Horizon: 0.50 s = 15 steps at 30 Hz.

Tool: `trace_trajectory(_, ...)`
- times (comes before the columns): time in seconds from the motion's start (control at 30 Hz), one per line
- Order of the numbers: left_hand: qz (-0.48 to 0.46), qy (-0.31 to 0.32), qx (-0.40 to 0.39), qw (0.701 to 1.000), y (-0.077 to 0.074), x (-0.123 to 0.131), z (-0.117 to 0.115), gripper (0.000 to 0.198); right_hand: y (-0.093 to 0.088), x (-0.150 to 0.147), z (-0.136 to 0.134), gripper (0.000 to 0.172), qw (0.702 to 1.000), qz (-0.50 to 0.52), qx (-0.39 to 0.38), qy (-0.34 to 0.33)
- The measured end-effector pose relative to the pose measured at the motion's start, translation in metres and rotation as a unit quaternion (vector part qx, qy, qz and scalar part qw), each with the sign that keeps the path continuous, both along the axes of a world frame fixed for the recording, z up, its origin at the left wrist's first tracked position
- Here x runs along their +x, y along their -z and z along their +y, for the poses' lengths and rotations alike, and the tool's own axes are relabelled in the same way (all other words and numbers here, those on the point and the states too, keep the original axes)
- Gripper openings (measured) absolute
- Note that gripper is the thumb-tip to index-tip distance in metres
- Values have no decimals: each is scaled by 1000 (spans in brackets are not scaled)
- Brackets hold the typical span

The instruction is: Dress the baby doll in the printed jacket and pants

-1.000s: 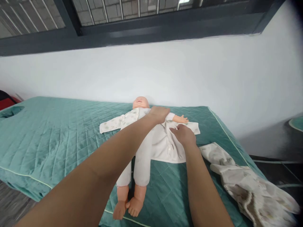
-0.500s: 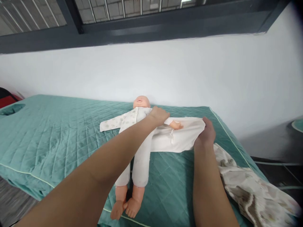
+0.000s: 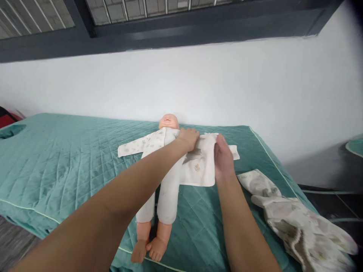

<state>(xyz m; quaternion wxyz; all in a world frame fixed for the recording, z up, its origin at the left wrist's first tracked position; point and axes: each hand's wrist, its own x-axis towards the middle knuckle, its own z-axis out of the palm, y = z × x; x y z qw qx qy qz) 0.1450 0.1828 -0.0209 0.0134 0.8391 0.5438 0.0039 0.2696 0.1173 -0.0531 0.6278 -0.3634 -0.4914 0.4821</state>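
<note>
A baby doll (image 3: 168, 196) lies on its back on the green quilted bed, its head towards the wall and its feet towards me. One patterned white sleeve of the shirt (image 3: 205, 162) stretches out on the left; the shirt's other side is folded up at the doll's right-hand side in view. My left hand (image 3: 189, 138) rests by the doll's chest and upper arm, fingers closed on the shirt fabric. My right hand (image 3: 224, 156) holds the raised edge of the shirt. The doll's arm on that side is hidden by cloth and hands.
Crumpled patterned clothing (image 3: 300, 223) lies at the bed's right edge. The green quilted bed (image 3: 70, 158) stands against a white wall (image 3: 181, 87), below a dark window frame (image 3: 198, 26). Something red and black sits at the far left.
My right hand has moved left with the shirt's edge, folding the cloth towards the doll. The doll's hand, visible before, is now covered. My left hand has barely moved.
</note>
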Motion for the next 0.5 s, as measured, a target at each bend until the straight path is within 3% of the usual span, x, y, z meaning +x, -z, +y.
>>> trace_trajectory(0.07, -61, 30, -14, 998, -3, -7, 4, 42, 2, -13, -5, 37, 999, 29, -16, -29)
trace_trajectory(0.23, -222, 108, -106, 963, -20, -37, 18, 21, 5, -28, -15, 58, 992, 9, -22, -125)
trace_trajectory(0.37, -287, 73, -75, 952, -31, -62, 20, 19, 1, -34, -24, 52, 970, 21, -24, -242)
trace_trajectory(0.5, -351, -26, 6, 936, -32, -83, 15, 20, -1, -38, -31, 39, 963, 27, -5, -268)
